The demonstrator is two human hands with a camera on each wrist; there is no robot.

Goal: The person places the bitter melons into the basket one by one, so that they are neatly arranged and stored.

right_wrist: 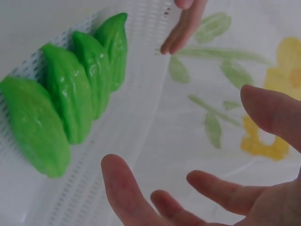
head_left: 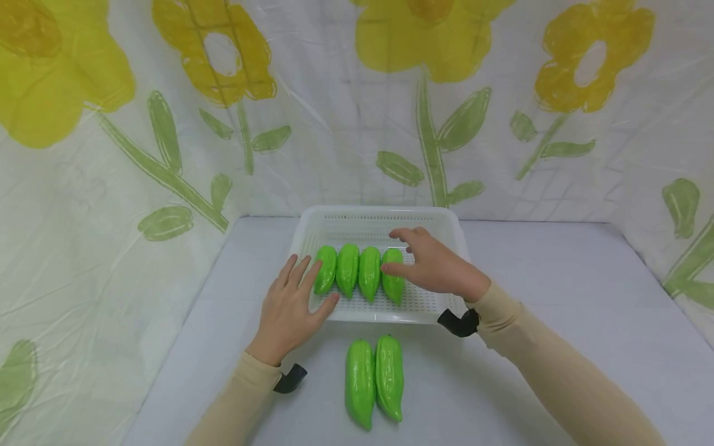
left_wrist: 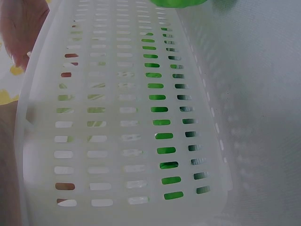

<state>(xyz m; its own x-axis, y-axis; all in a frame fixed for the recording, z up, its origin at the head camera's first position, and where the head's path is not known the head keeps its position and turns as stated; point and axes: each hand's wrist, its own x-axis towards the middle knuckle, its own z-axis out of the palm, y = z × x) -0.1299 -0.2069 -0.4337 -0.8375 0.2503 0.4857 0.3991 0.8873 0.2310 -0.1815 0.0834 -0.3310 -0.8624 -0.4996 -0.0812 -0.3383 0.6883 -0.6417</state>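
Several glossy green peppers (head_left: pixel 348 270) lie side by side in a row inside a white perforated plastic basket (head_left: pixel 379 213). My left hand (head_left: pixel 290 313) hovers at the basket's left rim, fingers spread and holding nothing. Above the right end of the row is my right hand (head_left: pixel 432 263), its thumb overlapping the rightmost pepper (head_left: pixel 395 291) in the head view. The right wrist view shows that hand's fingers (right_wrist: pixel 123 190) apart with nothing between them. Two more peppers, a left one (head_left: pixel 360 381) and a right one (head_left: pixel 389 375), lie together on the table in front of the basket.
The basket's slotted side (left_wrist: pixel 108 141) fills much of the left wrist view, with green showing through its slots. A white table (head_left: pixel 546 279) supports everything. Behind it and at both sides hangs a pale sheet (head_left: pixel 334 124) printed with yellow flowers.
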